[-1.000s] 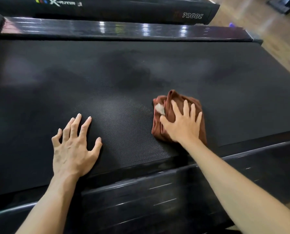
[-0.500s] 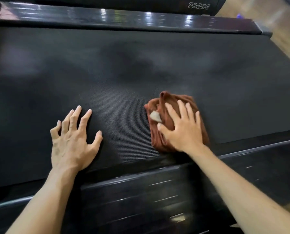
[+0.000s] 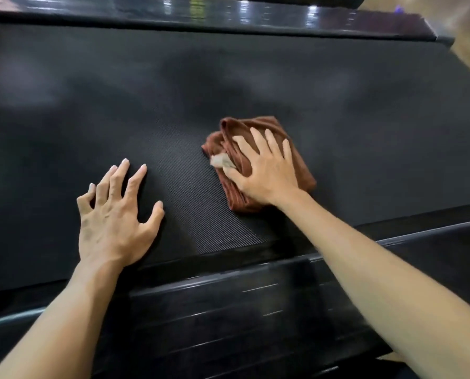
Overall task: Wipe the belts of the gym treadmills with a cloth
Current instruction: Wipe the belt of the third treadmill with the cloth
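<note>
A wide black treadmill belt [image 3: 255, 86] fills most of the view. A folded brown cloth [image 3: 300, 170] with a small pale tag lies on the belt right of centre. My right hand [image 3: 264, 170] presses flat on the cloth with straight, spread fingers, covering its middle. My left hand [image 3: 116, 214] rests on the bare belt to the left, fingers spread and a little arched, holding nothing.
The near side rail [image 3: 228, 302] of the treadmill runs across the bottom under my forearms. The glossy far side rail [image 3: 201, 12] runs along the top. Wooden floor [image 3: 469, 36] shows at the top right past the belt's end.
My right hand has slid the cloth to the left and a little away from me along the belt. My left hand stays planted on the belt.
</note>
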Demonstrator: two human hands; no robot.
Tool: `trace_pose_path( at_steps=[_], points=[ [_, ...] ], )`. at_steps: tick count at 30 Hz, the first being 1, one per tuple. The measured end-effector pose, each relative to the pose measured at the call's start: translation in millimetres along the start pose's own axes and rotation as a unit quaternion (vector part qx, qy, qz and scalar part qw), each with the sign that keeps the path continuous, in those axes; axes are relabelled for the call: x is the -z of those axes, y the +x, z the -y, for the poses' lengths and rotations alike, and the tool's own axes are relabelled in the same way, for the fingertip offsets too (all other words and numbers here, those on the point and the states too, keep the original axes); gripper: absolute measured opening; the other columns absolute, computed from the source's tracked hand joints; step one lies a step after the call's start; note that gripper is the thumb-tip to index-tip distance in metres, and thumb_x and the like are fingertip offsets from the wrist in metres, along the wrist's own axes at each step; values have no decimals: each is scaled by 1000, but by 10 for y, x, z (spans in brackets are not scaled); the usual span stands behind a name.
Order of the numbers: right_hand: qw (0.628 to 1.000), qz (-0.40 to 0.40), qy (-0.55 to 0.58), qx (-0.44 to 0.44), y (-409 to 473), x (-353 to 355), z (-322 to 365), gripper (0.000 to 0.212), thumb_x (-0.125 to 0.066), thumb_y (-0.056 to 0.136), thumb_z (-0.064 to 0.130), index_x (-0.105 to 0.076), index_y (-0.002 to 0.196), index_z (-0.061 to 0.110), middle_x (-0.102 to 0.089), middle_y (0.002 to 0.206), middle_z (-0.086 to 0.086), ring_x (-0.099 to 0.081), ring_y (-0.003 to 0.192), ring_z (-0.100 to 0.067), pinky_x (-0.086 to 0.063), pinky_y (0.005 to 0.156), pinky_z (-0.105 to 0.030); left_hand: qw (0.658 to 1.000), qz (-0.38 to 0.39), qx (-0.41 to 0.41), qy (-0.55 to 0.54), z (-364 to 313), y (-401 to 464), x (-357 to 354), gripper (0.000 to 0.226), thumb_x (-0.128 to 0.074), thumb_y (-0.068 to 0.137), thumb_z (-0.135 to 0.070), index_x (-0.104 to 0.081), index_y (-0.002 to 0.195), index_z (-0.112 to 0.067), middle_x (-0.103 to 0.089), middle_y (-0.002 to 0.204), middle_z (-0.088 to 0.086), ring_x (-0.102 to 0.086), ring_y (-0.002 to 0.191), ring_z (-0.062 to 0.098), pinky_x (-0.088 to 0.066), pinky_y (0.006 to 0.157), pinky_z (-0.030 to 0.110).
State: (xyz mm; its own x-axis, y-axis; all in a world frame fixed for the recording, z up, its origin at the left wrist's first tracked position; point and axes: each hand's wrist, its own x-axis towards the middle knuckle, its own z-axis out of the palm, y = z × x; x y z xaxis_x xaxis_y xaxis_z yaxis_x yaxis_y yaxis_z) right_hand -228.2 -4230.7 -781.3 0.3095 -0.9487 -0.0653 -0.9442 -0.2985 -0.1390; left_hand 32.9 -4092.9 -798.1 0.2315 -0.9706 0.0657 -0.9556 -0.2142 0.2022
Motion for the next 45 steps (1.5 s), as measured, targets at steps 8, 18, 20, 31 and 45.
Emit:
trace_pose_path(
  at_steps=[8,18,20,31,45],
  points=[
    [973,8,21,-229,758,169,-417,81,-28,96,73,-20,165,32,-9,174,-11,-1,159,-38,4,124,-65,1000,10,0,15,-6,9,-8,80,-20,88,-67,-27,160,-32,-14,170,-3,-9,157,15,-11,123,47],
    [999,16,22,26,417,21,257,76,-28,91,68,-30,161,37,-17,173,-3,-8,160,-27,0,127,-58,1000,5,-2,5,-10,13,-5,80,-23,88,-67,-30,159,-31,-17,170,-2,-11,157,16,-13,121,48],
    [1000,3,9,29,13,-10,42,82,-21,85,71,-31,160,39,-19,172,-2,-9,160,-26,-2,127,-57,1000,4,-5,5,-13,10,-7,80,-24,88,-66,-31,159,-30,-18,170,-1,-11,157,16,-13,121,49],
    [991,48,34,-123,1499,252,-70,85,-21,94,80,-21,165,34,-9,174,-9,-1,160,-34,6,124,-64,1000,3,-6,12,31,15,-26,79,-25,89,-65,-29,159,-30,-17,169,-2,-11,157,16,-14,120,48],
    [997,8,-18,-78,370,78,-383,82,-24,90,77,-25,162,39,-16,172,-2,-7,159,-26,0,126,-58,1000,-1,-8,5,-6,3,-11,80,-25,89,-66,-33,158,-27,-21,169,0,-16,156,18,-16,120,49]
  ],
)
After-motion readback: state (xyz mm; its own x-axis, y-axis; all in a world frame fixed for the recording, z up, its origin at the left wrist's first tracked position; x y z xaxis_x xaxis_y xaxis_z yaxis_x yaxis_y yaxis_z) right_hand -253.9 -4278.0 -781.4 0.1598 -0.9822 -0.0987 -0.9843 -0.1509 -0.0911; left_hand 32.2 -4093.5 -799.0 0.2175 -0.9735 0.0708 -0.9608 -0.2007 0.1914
